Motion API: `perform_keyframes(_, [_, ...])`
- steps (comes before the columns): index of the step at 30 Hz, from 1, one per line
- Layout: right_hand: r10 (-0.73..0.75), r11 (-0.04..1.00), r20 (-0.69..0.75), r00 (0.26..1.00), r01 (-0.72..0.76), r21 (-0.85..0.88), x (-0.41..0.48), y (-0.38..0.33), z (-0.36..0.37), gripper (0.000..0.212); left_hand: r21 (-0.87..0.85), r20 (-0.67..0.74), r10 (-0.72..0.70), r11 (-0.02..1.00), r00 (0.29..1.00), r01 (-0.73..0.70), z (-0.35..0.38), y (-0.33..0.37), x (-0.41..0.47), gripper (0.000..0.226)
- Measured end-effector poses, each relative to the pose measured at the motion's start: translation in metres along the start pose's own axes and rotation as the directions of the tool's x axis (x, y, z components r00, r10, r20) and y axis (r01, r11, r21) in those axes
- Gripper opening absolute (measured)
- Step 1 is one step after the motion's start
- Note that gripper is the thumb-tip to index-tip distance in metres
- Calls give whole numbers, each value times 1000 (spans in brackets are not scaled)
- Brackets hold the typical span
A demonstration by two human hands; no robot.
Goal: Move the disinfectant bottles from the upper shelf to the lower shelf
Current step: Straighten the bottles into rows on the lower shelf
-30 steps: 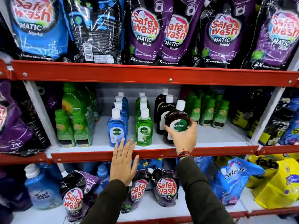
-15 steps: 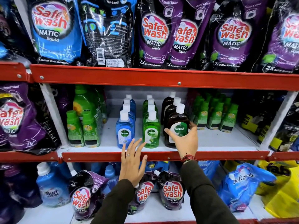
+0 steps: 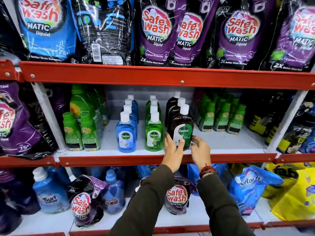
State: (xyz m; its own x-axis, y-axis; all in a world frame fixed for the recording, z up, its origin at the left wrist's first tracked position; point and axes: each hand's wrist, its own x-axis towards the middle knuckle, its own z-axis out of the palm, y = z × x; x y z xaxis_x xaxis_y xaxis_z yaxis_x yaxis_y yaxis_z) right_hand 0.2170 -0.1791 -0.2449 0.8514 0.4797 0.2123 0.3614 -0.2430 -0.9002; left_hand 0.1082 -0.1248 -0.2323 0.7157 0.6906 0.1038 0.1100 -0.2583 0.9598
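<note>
Three rows of Dettol disinfectant bottles stand on the middle shelf [image 3: 221, 144]: blue [image 3: 126, 133], green [image 3: 154, 133] and brown [image 3: 183, 122], each with a white cap. The front brown bottle stands upright at the shelf's front edge. My left hand [image 3: 173, 153] wraps its lower left side, thumb across the label. My right hand [image 3: 201, 151] holds its lower right side with curled fingers. The lower shelf [image 3: 196, 217] lies under my forearms.
Small green bottles [image 3: 221, 116] stand right of the brown row, and more [image 3: 80, 132] stand to the left. Safe Wash pouches [image 3: 177, 196], a Surf bottle [image 3: 49, 195] and a blue Softouch pouch [image 3: 250, 186] crowd the lower shelf. Red rails [image 3: 153, 77] edge every shelf.
My left hand has risen from below the shelf rail and closed on the brown bottle's left side. My right hand has slid down to the bottle's lower right.
</note>
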Motion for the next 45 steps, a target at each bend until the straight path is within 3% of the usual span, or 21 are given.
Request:
perform_keyframes(5, [-22, 999, 16, 1000, 21, 33, -3, 6, -2, 46, 31, 11, -44, 999, 999, 43, 0, -5, 9, 75])
perform_keyframes(14, [-3, 998, 4, 1000, 2, 60, -9, 3, -4, 46, 68, -39, 22, 997, 999, -19, 3, -14, 11, 74])
perform_keyframes(17, [-47, 992, -100, 994, 58, 115, -24, -3, 1, 44, 16, -165, 142, 990, 976, -141, 3, -19, -4, 64])
perform_keyframes(19, [-88, 979, -143, 986, 112, 173, -36, -7, 8, 39, 14, -324, 264, 962, 909, -274, -2, -24, -17, 56])
perform_keyframes(22, [-139, 953, -39, 990, 145, 265, -52, -15, 28, 39, 68, -522, 335, 933, 785, -353, -22, -30, -23, 54])
perform_keyframes(24, [-170, 951, 108, 980, 134, 277, -59, -26, 42, 43, 29, -570, 279, 947, 773, -320, -38, -27, -21, 53])
perform_keyframes(26, [-156, 965, 226, 961, 100, 240, -62, -37, 54, 46, -43, -516, 163, 976, 841, -216, -52, -28, -16, 53])
perform_keyframes(30, [-102, 991, 292, 951, 72, 112, -62, -47, 65, 53, -59, -321, 15, 998, 947, -36, -71, -33, -9, 61])
perform_keyframes(35, [-73, 996, 318, 945, 54, 68, -64, -47, 67, 57, -35, -266, 17, 999, 964, -27, -78, -29, -14, 59])
perform_keyframes(45, [-73, 988, 350, 934, 20, 153, -70, -53, 61, 59, -47, -272, 61, 996, 960, -77, -81, -33, -19, 55])
